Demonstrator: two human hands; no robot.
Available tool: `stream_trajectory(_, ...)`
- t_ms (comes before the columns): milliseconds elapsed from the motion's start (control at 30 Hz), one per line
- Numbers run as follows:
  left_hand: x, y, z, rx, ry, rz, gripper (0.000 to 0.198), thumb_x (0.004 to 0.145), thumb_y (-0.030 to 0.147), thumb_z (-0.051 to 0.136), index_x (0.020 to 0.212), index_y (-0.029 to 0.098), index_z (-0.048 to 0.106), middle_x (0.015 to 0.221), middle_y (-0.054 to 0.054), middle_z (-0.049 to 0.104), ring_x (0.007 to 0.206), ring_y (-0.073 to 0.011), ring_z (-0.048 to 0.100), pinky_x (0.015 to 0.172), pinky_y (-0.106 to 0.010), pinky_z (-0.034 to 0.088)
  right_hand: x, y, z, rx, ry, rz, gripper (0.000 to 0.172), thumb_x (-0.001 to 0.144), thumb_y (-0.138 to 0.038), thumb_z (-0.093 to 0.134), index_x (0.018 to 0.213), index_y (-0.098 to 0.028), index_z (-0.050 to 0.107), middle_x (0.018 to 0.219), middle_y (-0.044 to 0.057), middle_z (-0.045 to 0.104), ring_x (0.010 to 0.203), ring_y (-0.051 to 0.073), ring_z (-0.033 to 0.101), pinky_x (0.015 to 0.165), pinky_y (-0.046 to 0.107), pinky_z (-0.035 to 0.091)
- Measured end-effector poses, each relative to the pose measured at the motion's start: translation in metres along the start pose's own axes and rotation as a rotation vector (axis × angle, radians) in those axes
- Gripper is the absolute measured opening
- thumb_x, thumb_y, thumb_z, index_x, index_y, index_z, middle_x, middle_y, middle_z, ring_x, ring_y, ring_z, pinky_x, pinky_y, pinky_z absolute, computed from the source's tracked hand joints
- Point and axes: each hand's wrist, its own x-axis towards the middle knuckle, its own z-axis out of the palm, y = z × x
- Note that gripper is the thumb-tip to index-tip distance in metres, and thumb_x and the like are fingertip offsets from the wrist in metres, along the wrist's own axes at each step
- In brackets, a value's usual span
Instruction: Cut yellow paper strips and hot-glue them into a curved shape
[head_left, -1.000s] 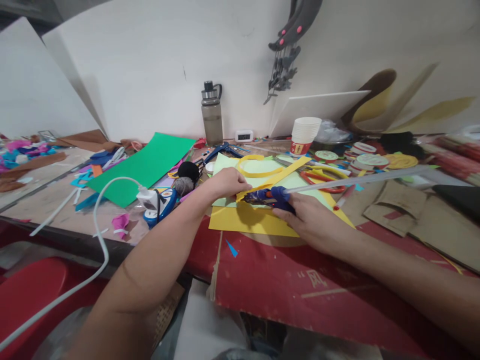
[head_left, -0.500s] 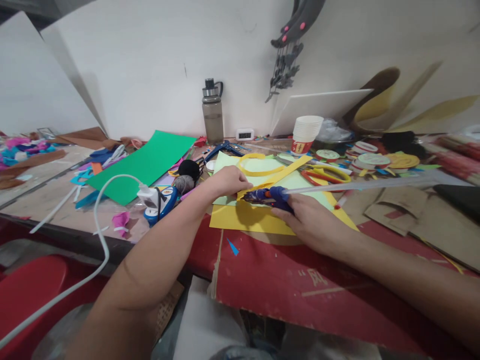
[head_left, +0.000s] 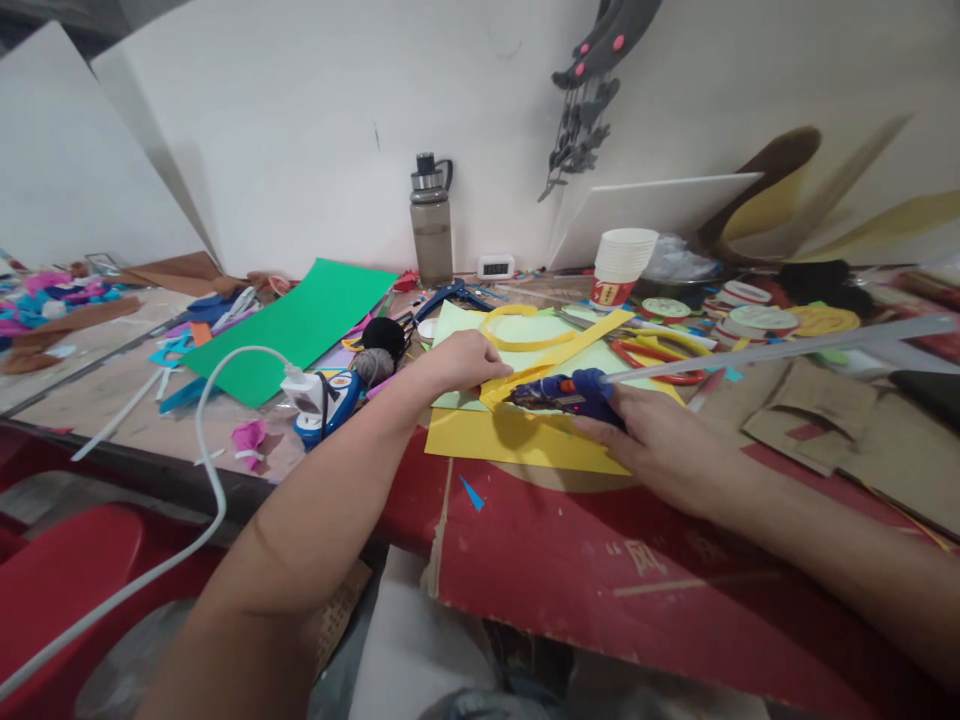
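Observation:
My left hand is closed on one end of a yellow paper strip, which slants up to the right. In my right hand is a blue glue gun, a long clear glue stick jutting from its back. The gun's nozzle points left, close to the strip's end by my left fingers; whether they touch cannot be seen. Beneath lie a pale green sheet and a yellow sheet. A curved yellow strip rests on the green sheet behind my hands.
Red-handled scissors and paper cups are right of the sheets. A bottle and a small clock stand behind. To the left are a green sheet, a blue power socket and a white cable.
The glue gun and my right hand have shifted right, and its nozzle is a little farther from my left fingers. The whole view has moved slightly. My left hand keeps its hold on the strip.

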Motion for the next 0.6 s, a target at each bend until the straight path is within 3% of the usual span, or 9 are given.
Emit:
stream_trajectory(300,-0.0009,-0.0007,0.0,0.004,0.003,0.011,0.029,0.075,0.036,0.056,0.062,0.013,0.068,0.049,-0.002,0.059,0.049,-0.0118,0.054,0.051,-0.022,0.037,-0.0036,-0.0017,0.0041,0.017,-0.012,-0.002,0.029,0.089,-0.043,0.042,0.077,-0.02,0.056,0.063,0.005,0.06,0.058,0.019,0.056,0.049,0.028,0.036)
stream_trajectory(600,-0.0005,0.0015,-0.0006,0.027,0.0,0.01,0.029,0.076,0.036,0.056,0.061,0.013,0.067,0.048,-0.001,0.056,0.048,-0.0104,0.051,0.051,-0.021,0.036,0.0053,-0.0086,0.0087,0.009,-0.028,-0.019,0.028,0.09,-0.04,0.042,0.081,-0.018,0.057,0.079,0.009,0.066,0.072,0.022,0.061,0.059,0.029,0.042)
